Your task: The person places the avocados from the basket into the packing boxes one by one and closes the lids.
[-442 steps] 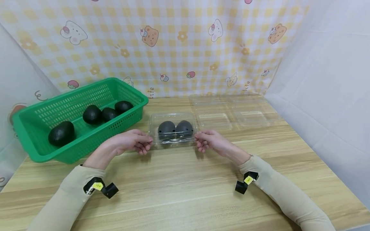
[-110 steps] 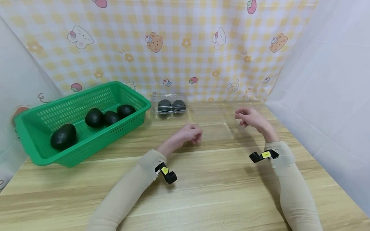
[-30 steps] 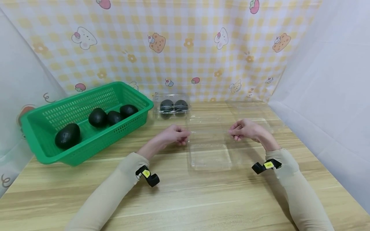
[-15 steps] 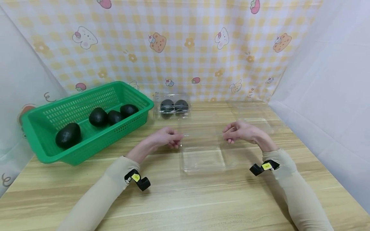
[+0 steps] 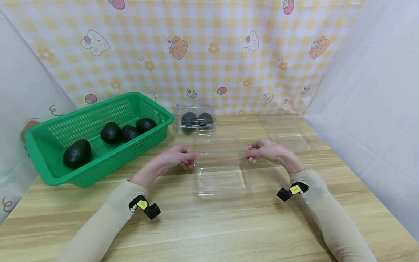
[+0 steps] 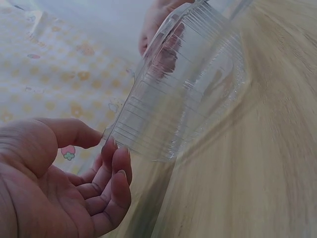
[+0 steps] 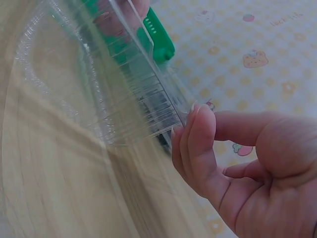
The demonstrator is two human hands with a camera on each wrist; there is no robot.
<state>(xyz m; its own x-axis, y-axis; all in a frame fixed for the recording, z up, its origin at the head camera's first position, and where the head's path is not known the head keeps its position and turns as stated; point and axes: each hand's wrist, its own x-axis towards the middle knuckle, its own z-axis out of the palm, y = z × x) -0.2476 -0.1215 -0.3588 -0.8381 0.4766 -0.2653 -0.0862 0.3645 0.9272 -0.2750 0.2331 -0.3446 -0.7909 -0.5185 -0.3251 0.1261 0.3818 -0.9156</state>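
Note:
An opened, clear plastic clamshell container (image 5: 220, 180) lies across the middle of the table, with no contents visible. My left hand (image 5: 176, 158) pinches its left edge between thumb and fingers. At the opposite edge, my right hand (image 5: 266, 151) pinches the plastic the same way. In the left wrist view the ribbed wall of the container (image 6: 168, 99) appears close to the tabletop. The right wrist view shows the fingertips of my right hand (image 7: 203, 144) at the container's rim (image 7: 171, 106).
A green basket (image 5: 98, 160) at the left holds several dark avocados (image 5: 77, 154). Behind my hands stands a closed clear clamshell (image 5: 194, 109) with two dark avocados (image 5: 205, 119). Another clear container (image 5: 288, 133) lies at the back right, against the checked curtain (image 5: 209, 65).
The filled clamshell, formerly between my hands, now stands farther back. Both hands have taken hold of an opened container from the right and brought it nearer, then steadily leftward.

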